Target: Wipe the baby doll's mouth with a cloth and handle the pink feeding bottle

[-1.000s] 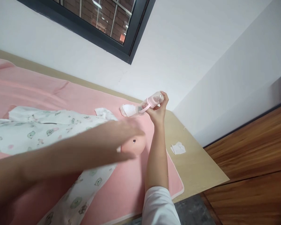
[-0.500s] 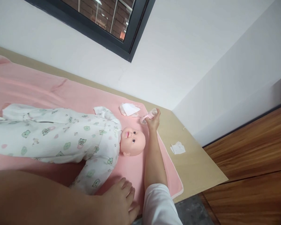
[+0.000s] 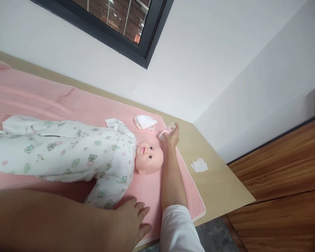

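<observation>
A baby doll (image 3: 149, 157) in a white patterned romper (image 3: 68, 150) lies face up on a pink blanket (image 3: 147, 190), its head toward the right. My right hand (image 3: 173, 137) reaches past the doll's head and grips a clear baby bottle (image 3: 170, 128) with a pink collar and handles. The bottle is tilted, close to the blanket's far right corner. In the foreground, my left hand (image 3: 131, 222) is spread with nothing in it, beside the doll's near sleeve. Whether it touches the sleeve is unclear.
A packet of white tissues (image 3: 146, 122) rests on the blanket beyond the doll's head. One crumpled tissue (image 3: 199, 165) lies on the beige tabletop (image 3: 220, 189) at the right. Behind rise a white wall and a dark-framed window (image 3: 144, 56); wooden panels (image 3: 283, 168) stand at the right.
My left hand has shifted slightly up and to the left, toward the doll's sleeve. The bottle's tilt has changed a little in my right hand, while the doll stays where it was.
</observation>
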Demonstrator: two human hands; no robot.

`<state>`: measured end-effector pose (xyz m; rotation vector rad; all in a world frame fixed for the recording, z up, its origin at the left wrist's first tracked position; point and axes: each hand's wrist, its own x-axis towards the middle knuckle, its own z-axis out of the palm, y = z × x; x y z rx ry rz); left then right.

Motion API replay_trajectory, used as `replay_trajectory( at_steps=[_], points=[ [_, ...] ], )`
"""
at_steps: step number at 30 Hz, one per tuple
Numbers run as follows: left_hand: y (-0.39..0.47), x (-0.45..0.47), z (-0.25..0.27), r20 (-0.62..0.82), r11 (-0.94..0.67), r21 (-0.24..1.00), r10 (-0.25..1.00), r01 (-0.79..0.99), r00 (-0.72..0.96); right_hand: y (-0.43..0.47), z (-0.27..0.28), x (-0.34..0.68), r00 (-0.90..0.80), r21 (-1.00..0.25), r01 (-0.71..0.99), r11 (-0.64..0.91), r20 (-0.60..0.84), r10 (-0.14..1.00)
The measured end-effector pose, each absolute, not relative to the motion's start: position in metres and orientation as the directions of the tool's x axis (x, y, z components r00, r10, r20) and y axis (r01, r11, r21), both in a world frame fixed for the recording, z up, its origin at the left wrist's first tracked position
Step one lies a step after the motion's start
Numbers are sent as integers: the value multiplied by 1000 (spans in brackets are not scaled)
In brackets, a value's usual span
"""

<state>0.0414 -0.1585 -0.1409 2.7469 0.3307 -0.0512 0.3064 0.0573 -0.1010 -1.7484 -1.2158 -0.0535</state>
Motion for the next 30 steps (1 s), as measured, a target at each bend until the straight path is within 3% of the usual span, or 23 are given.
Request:
replay_trajectory(
  at_steps=[3, 6, 13, 17, 21, 27, 30],
  points=[
    [-160, 45, -151, -102, -917, 321, 213, 235, 972, 58, -101, 306, 497, -668, 743, -37, 514, 699],
    [-163, 46, -163, -8, -931, 287, 235, 228, 972, 59, -102, 306, 485, -664, 747, -29, 515, 707],
    [-150, 32, -145, 27, -899, 412, 175, 149, 984, 60, -102, 306, 498, -666, 743, -61, 491, 715],
    [-151, 37, -145, -20, -911, 393, 131, 128, 991, 59, -101, 304, 496, -667, 743, -55, 493, 715],
    [-156, 49, -162, -95, -926, 319, 178, 200, 979, 59, -100, 303, 493, -670, 741, -52, 489, 719],
    [-162, 50, -189, 86, -896, 391, 262, 209, 961, 59, -99, 302, 490, -664, 746, -57, 488, 723],
    [-166, 52, -195, 108, -896, 377, 293, 233, 950, 59, -99, 301, 489, -656, 751, -70, 483, 726]
  ],
)
